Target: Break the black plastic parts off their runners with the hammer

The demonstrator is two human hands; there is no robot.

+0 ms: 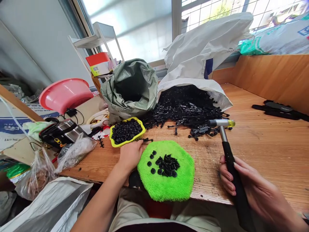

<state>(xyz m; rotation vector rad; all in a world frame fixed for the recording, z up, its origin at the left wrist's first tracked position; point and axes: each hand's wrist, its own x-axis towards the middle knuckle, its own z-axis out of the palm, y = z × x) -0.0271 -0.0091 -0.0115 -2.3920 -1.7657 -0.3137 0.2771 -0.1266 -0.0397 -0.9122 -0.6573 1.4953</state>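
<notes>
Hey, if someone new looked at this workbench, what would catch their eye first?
Most likely the bright green fuzzy pad at the near edge of the wooden table, with small black pieces scattered on it. Next might come the black-handled hammer in the right grip, and the dark heap of black strips spilling from a white sack toward the back.

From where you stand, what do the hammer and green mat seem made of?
Hammer: shiny metal head, judging by its reflections; translucent yellow tip, possibly plastic; matte black grip, perhaps rubber. Green mat: plush fabric, probably synthetic, given its fuzzy pile.
</notes>
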